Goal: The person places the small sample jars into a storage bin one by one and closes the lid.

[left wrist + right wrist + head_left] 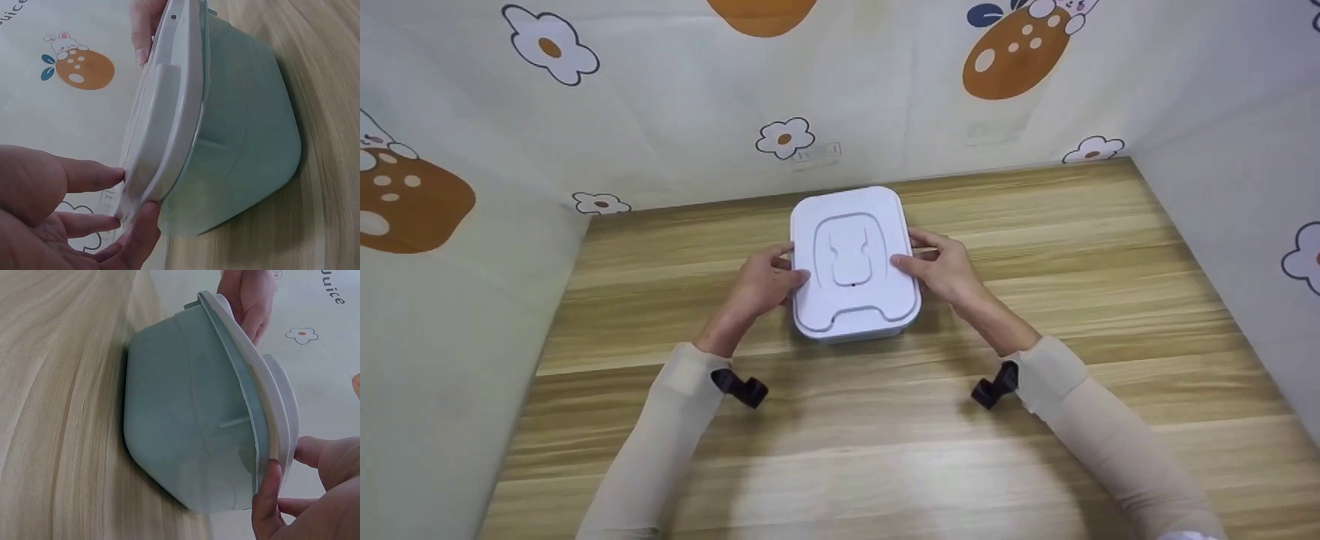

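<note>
A white rectangular lid [851,300] with rounded corners and moulded grooves lies over a pale blue-green plastic box [247,118]. The box stands on the wooden tabletop. At the lid's left edge, my left hand [761,283] pinches the rim, thumb on top and fingers along the side. My right hand [952,271] pinches the opposite rim in much the same way. In the right wrist view the lid sits slightly askew, with a narrow gap between its rim and the box [174,394]. What the box holds is hidden.
The wood-grain tabletop [660,427] spreads around the box. Behind it rises a pale wall covering [675,120] printed with flowers and orange fruit, and similar panels flank both sides. Each sleeved wrist carries a small black camera mount [742,388].
</note>
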`<move>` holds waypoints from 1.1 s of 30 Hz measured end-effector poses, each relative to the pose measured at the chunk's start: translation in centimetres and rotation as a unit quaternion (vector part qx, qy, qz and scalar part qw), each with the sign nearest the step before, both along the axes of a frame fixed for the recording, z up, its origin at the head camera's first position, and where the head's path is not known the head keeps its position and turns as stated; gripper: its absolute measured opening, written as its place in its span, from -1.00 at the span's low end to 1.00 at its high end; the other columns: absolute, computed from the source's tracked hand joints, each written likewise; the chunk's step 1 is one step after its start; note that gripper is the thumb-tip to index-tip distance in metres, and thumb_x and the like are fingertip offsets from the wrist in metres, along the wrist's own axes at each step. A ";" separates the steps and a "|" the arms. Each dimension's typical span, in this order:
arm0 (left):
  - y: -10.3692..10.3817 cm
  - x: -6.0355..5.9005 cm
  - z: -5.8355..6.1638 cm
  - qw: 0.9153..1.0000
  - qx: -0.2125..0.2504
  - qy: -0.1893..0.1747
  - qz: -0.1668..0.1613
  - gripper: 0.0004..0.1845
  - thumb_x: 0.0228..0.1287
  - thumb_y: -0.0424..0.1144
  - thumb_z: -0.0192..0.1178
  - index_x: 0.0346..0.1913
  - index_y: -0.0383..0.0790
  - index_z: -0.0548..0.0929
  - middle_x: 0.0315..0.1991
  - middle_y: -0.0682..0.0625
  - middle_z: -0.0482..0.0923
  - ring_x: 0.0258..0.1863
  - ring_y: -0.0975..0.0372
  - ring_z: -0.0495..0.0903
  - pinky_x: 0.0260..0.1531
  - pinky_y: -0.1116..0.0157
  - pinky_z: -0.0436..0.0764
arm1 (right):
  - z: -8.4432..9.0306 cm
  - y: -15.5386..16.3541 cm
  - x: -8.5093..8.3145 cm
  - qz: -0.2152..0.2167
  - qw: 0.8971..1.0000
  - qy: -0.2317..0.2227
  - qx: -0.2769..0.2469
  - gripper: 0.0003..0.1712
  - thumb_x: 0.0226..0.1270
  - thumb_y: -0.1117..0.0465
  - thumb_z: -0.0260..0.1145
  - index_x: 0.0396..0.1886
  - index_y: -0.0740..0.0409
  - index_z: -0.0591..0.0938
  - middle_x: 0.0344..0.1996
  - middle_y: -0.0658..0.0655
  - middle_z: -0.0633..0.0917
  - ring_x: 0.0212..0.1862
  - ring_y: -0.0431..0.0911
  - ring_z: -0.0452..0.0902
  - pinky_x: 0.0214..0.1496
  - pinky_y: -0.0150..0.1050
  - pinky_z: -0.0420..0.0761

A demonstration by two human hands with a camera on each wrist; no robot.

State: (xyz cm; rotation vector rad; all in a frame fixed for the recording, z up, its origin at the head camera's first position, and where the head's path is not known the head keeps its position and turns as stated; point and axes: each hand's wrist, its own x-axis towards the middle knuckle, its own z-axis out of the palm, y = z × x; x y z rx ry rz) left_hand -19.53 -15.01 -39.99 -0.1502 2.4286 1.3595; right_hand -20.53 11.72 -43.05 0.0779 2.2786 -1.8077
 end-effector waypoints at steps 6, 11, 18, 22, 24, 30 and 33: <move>-0.2 0.0 -0.3 1.000 0.013 -0.007 0.006 -0.32 0.43 -0.26 0.19 0.54 -0.14 0.23 0.18 -0.26 0.51 -0.12 0.12 0.62 -0.02 0.10 0.73 | -0.4 0.0 -0.3 0.005 1.000 -0.014 -0.017 -0.30 0.31 0.24 0.41 0.43 0.17 0.44 0.18 0.23 0.52 -0.03 -0.11 0.59 -0.18 -0.26 0.78; -0.1 0.0 -0.4 1.000 0.010 -0.018 0.000 -0.33 0.49 -0.24 0.15 0.57 -0.11 0.17 0.23 -0.27 0.47 -0.07 0.09 0.62 -0.16 0.23 0.75 | -0.8 0.3 -0.5 0.011 0.999 -0.033 -0.020 -0.27 0.31 0.20 0.42 0.45 0.13 0.41 0.23 0.25 0.53 -0.04 -0.14 0.61 -0.15 -0.25 0.77; 0.0 0.2 -0.7 1.000 0.007 -0.018 -0.010 -0.33 0.53 -0.23 0.09 0.59 -0.10 0.11 0.19 -0.27 0.50 -0.20 0.14 0.62 -0.22 0.19 0.72 | -1.1 0.9 -0.7 0.027 0.998 -0.052 -0.019 -0.28 0.33 0.15 0.42 0.46 0.05 0.41 -0.03 0.17 0.60 -0.49 -0.19 0.53 -0.56 -0.37 0.56; -0.1 0.2 -0.8 1.000 0.010 -0.006 -0.015 -0.33 0.53 -0.24 0.08 0.59 -0.11 0.10 0.18 -0.30 0.50 -0.26 0.16 0.62 -0.35 0.27 0.69 | -1.1 1.0 -0.7 0.025 0.998 -0.053 -0.032 -0.28 0.34 0.15 0.42 0.46 0.07 0.40 -0.13 0.10 0.57 -0.41 -0.17 0.56 -0.54 -0.36 0.57; -0.1 0.2 -0.9 1.000 0.011 -0.003 -0.015 -0.33 0.54 -0.24 0.08 0.59 -0.11 0.10 0.17 -0.31 0.51 -0.28 0.17 0.62 -0.37 0.28 0.69 | -1.1 0.9 -0.7 0.022 0.997 -0.056 -0.039 -0.28 0.34 0.15 0.41 0.46 0.06 0.39 -0.14 0.08 0.56 -0.38 -0.15 0.56 -0.53 -0.34 0.57; -0.4 -0.1 -0.9 0.999 0.016 -0.016 -0.027 -0.33 0.53 -0.23 0.09 0.59 -0.12 0.10 0.18 -0.31 0.51 -0.23 0.16 0.63 -0.28 0.22 0.72 | -1.6 1.0 -0.7 0.016 0.996 -0.069 -0.057 -0.26 0.34 0.12 0.42 0.47 0.06 0.38 -0.16 0.06 0.58 -0.39 -0.17 0.57 -0.51 -0.34 0.58; -1.1 -0.4 0.1 0.999 0.000 -0.014 -0.030 -0.33 0.53 -0.22 0.07 0.58 -0.17 0.10 0.25 -0.31 0.47 -0.08 0.07 0.64 -0.15 0.17 0.75 | -1.7 1.2 -0.5 0.020 0.995 -0.090 -0.044 -0.28 0.34 -0.04 0.39 0.43 0.02 0.43 -0.21 0.02 0.61 -0.40 -0.20 0.57 -0.49 -0.34 0.59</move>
